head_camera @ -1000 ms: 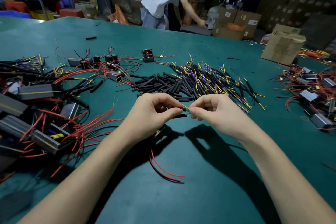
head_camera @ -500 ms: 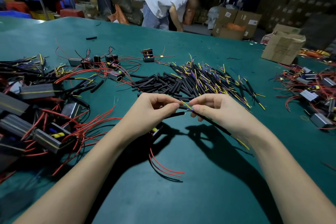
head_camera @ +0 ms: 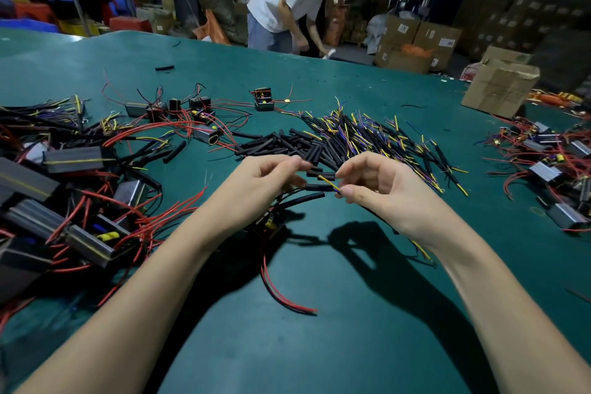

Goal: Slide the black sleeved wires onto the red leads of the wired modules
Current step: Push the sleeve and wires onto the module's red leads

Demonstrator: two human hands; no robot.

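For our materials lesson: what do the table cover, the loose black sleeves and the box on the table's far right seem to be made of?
Table cover: matte green mat, probably rubber or vinyl; smooth, seamless, faint sheen.
Black sleeves: dull soft plastic tubing, perhaps heat-shrink; some lie flattened.
Box: brown corrugated cardboard, matte; folded flaps, creased edges.

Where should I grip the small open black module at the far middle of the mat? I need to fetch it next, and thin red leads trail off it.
Grip the black module by its two side walls, coming down from above. Its boxy body gives fingers flat faces, while its thin red leads trailing to the right would probably bend or tug.
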